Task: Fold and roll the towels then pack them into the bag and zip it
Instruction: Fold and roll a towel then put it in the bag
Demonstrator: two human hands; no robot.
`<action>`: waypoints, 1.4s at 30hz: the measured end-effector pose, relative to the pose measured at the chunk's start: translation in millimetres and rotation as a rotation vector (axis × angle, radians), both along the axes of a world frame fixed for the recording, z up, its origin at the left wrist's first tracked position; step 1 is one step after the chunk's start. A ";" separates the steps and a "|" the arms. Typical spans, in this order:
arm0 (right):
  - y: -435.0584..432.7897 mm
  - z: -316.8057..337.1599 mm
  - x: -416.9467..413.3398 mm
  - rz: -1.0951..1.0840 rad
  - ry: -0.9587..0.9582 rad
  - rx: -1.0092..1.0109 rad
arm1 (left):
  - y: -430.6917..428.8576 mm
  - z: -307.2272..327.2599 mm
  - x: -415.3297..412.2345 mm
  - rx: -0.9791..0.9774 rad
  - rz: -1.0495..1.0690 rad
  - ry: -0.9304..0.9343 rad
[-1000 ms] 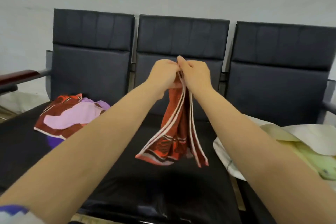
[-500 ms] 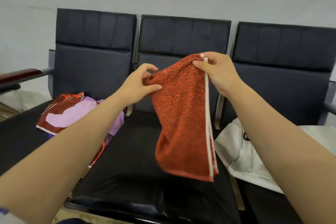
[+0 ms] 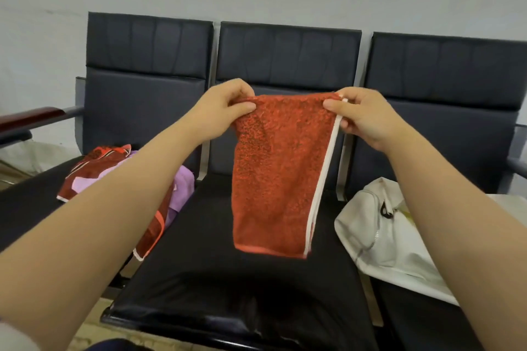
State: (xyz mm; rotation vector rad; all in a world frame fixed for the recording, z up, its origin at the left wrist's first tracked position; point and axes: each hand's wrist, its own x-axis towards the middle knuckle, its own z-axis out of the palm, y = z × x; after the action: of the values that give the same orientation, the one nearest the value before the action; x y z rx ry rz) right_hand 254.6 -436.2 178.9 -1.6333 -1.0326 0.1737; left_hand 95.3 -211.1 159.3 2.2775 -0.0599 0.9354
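Observation:
A folded red towel (image 3: 278,177) with a white edge band hangs in the air above the middle seat. My left hand (image 3: 225,107) pinches its top left corner and my right hand (image 3: 360,115) pinches its top right corner, holding the top edge stretched level. A pile of other towels, red-patterned and lilac (image 3: 119,179), lies on the left seat, partly hidden by my left forearm. A white zip bag (image 3: 379,234) lies on the right seat, with my right forearm across part of it.
Three dark padded seats (image 3: 216,271) stand joined in a row against a pale wall. A wooden armrest (image 3: 31,118) sticks out at the far left. Pale floor shows below the front edge of the seats.
My hands have drawn apart from a bunched grip, spreading the towel flat. Its top edge has levelled out, and the view has shifted slightly left.

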 end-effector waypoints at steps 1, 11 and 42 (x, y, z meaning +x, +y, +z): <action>-2.1 0.5 1.6 -0.060 -0.011 0.045 | 1.8 2.2 -3.0 -0.103 -0.092 -0.006; -5.4 -4.1 -5.7 -0.071 -0.247 -0.048 | 6.8 -5.3 -3.6 0.353 -0.045 0.530; -29.6 18.5 -15.5 0.139 -0.145 0.009 | -5.6 14.0 -29.5 -0.205 -0.226 -0.117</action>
State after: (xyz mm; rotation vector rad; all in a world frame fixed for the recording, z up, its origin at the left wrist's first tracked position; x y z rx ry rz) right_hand 239.2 -465.8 197.5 -1.5841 -1.2572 0.1442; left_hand 65.8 -216.7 173.3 1.9797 -0.2552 0.9098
